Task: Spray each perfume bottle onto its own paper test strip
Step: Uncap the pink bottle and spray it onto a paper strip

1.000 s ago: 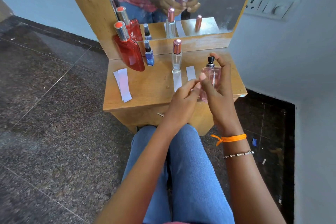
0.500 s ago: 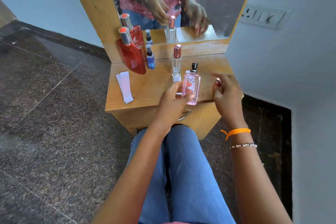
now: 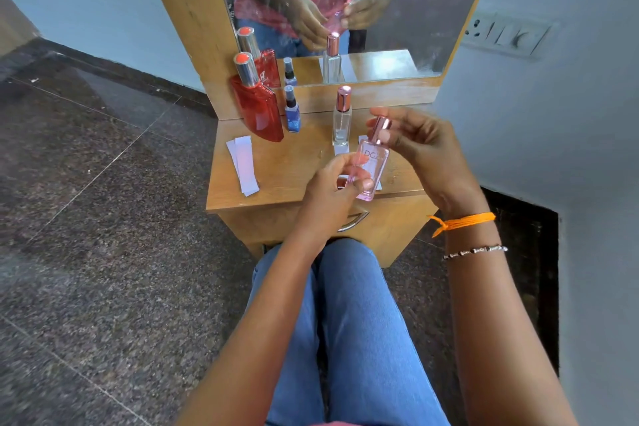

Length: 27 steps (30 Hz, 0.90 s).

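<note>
1. The left hand [image 3: 332, 190] grasps the lower body of the pink perfume bottle [image 3: 370, 169], fingers curled round it, holding it up over the front edge of the wooden dresser top [image 3: 287, 169].
2. The right hand [image 3: 425, 152] pinches the rose-gold cap [image 3: 380, 130], which sits at the top of the pink perfume bottle; whether it is fully seated cannot be told.
3. Behind the pink perfume bottle stands the clear bottle [image 3: 342, 117] with its own rose-gold cap, upright on one end of a paper strip [image 3: 341, 149].
4. Left of the pink perfume bottle, near the mirror [image 3: 397, 10], stand the small blue bottle [image 3: 292, 111] and, further left, the large red bottle [image 3: 257, 107].
5. 2 overlapping paper strips [image 3: 243, 166] lie far left of the pink perfume bottle, near the dresser's left edge.
6. A sliver of paper shows just behind the pink perfume bottle, mostly hidden.
</note>
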### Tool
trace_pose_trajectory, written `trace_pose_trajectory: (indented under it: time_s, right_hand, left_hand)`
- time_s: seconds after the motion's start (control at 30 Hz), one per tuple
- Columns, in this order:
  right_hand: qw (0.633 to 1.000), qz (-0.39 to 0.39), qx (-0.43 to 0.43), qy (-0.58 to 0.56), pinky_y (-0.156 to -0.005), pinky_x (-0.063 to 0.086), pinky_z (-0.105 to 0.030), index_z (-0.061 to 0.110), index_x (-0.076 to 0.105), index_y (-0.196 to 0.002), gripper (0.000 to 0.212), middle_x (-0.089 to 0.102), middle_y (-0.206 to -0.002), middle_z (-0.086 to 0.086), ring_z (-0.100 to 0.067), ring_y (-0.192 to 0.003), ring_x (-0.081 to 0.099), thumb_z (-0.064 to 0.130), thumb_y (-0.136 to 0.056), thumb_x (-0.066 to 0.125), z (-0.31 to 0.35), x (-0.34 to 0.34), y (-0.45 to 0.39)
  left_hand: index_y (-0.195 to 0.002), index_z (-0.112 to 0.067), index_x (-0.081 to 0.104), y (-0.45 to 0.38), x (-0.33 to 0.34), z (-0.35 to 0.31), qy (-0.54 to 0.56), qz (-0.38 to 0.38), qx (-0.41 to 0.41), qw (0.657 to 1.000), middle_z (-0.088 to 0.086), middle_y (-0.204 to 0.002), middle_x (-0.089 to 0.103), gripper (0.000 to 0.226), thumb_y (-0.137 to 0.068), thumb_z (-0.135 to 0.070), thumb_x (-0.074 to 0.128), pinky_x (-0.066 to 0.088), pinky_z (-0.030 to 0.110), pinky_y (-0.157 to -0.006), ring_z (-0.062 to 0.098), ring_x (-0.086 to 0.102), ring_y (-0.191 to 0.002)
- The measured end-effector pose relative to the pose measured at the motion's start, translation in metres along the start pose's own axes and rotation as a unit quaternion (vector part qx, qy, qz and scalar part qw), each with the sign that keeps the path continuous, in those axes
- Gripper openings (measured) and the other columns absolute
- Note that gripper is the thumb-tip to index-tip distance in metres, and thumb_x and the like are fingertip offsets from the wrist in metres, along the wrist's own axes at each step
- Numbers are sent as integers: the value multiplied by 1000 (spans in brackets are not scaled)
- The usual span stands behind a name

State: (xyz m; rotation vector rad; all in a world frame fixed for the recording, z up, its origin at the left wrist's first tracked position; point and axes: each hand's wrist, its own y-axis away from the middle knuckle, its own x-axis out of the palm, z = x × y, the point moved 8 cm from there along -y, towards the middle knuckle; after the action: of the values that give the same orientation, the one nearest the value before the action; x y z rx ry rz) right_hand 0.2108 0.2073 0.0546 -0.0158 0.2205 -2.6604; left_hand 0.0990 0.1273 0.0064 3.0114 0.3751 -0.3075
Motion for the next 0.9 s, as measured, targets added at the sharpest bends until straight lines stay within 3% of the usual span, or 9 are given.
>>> trace_pose_trajectory:
  time_s: [0.07, 0.23, 0.37, 0.43, 0.5, 0.57, 0.63, 0.77, 0.9]
  right_hand:
    - [1000, 0, 8, -4, -79, 55, -21, 14, 64, -110, 33, 75, -84, 11, -6, -89, 69, -6, -84, 60, -1, -1, 2]
    - [996, -74, 3, 54, -61, 48, -13, 16, 62, -81, 23, 61, -68, 8, 0, -60, 55, 5, -71, 79, 7, -4, 4]
    - [996, -35, 39, 68, -79, 51, -15, 19, 55, -117, 39, 63, -95, 8, 0, -87, 61, 22, -82, 72, -4, 7, 17]
    - [997, -21, 53, 57, -89, 52, -27, 13, 58, -116, 35, 66, -105, -2, -13, -98, 63, 17, -83, 70, -12, 8, 25]
    - [997, -17, 51, 60, -88, 51, -33, 7, 63, -105, 26, 68, -101, -8, -17, -94, 64, 6, -81, 70, -16, 8, 31]
    - [997, -19, 42, 66, -82, 51, -30, 2, 63, -97, 19, 69, -95, -7, -16, -89, 64, -1, -79, 69, -17, 6, 30]
    - [996, -30, 29, 77, -82, 50, -30, -3, 62, -96, 18, 67, -92, -8, -17, -88, 62, -5, -79, 67, -17, 4, 23]
    - [989, -75, -2, 129, -82, 49, -25, 2, 62, -107, 30, 66, -95, -7, -17, -91, 61, -11, -80, 59, -14, -4, -5]
    - [979, -79, -20, 189, -79, 49, -18, 0, 61, -107, 31, 66, -95, -6, -14, -88, 61, -12, -79, 59, -16, -8, -34]
  left_hand:
    - [-115, -19, 59, 1, 0, 0, -3, -1, 0, 1000, -3, -104, 68, 29, -86, -13, 60, 44, 30, -91, 12, 58, -101]
    - [-112, -23, 60, 3, 4, -1, -4, 3, 6, 1000, -4, -105, 68, 27, -86, -15, 61, 44, 27, -90, 10, 59, -103]
    - [-114, -25, 59, 2, 6, -4, 0, 0, 8, 1000, -7, -109, 66, 28, -87, -17, 60, 44, 25, -89, 5, 59, -103]
    - [-116, -23, 58, 1, 6, -5, 0, -4, 9, 1000, -5, -112, 66, 30, -87, -16, 61, 46, 30, -93, 9, 59, -106]
    - [-117, -21, 58, 0, 5, -6, -8, -6, 9, 1000, -3, -115, 65, 33, -85, -15, 63, 47, 36, -97, 13, 58, -109]
    - [-120, -20, 57, 0, 5, -6, -19, -12, 10, 1000, -2, -118, 64, 39, -82, -14, 66, 48, 31, -97, 13, 57, -109]
    - [-127, -20, 53, -1, 3, -8, -44, -29, 16, 999, -1, -124, 61, 50, -80, -13, 69, 45, 17, -91, 11, 55, -110]
    - [-131, -17, 49, -2, -10, -8, -84, -83, 13, 993, 0, -128, 53, 49, -84, -13, 64, 43, 27, -96, 15, 49, -116]
    - [-121, -21, 55, -2, -21, -4, -84, -102, 5, 991, -2, -117, 58, 37, -85, -12, 62, 41, 21, -88, 11, 52, -108]
